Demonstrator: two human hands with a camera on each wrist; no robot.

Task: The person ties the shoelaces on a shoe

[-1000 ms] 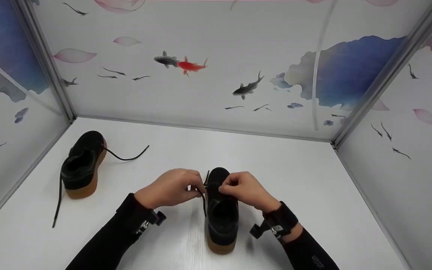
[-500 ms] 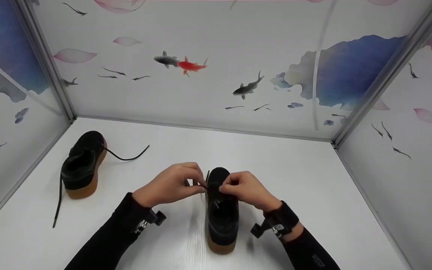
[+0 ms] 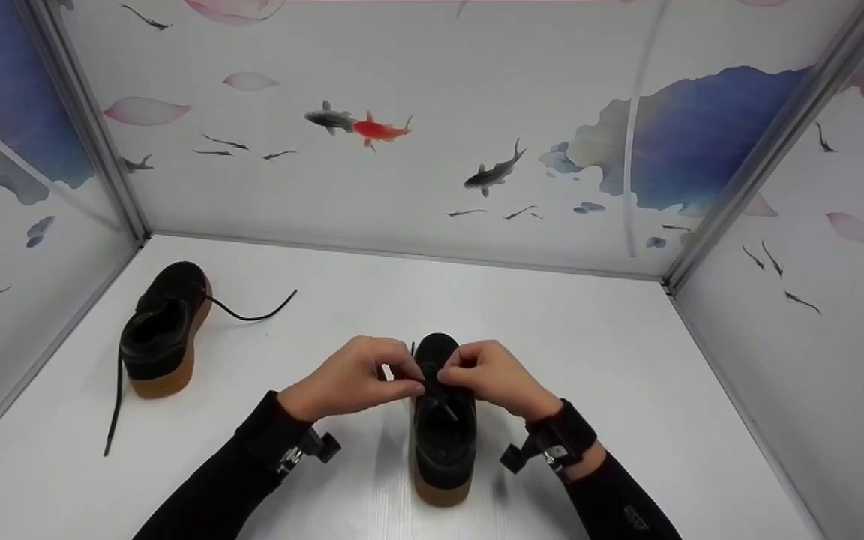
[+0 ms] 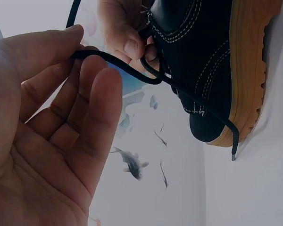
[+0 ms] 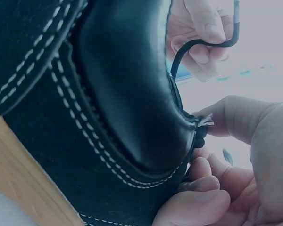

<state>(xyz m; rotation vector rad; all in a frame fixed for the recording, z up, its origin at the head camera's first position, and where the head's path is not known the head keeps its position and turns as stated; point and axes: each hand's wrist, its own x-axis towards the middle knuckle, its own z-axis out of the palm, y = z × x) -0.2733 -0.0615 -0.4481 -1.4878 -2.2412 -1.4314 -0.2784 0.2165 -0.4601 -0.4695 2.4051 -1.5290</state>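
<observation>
On the white surface [image 3: 589, 345], directly in front of the person, a black low-cut lace-up shoe [image 3: 443, 476] with a tan gum sole rests upright on its sole, toe pointing away, between the two hands. The left hand [image 3: 357, 379] pinches a black shoelace [image 4: 118, 65] between thumb and forefinger, its other fingers loosely bent; one lace end slants over the shoe's opening, while another runs along the shoe's side to a metal-tipped end beside the toe. The right hand [image 3: 496, 379] is closed to a pinch at the front of the shoe, thumb against curled fingers; it seems to grip the lace at its crossing, though the edge of the upper may be caught too, as the fingers hide the spot. White stitching borders the shoe's panels, and a frayed white thread end [image 5: 207, 121] sticks out by the right thumb. A matching black shoe [image 3: 166, 364] stands well apart on the person's left, near the side wall, its loose laces trailing on the surface. Each wrist carries a strapped camera, and a small pale mark [image 3: 636, 517] on the right black sleeve is too blurred to read. The back panel [image 3: 402, 195] is printed with grey and red fish, pink petals and a blue leaf shape.
</observation>
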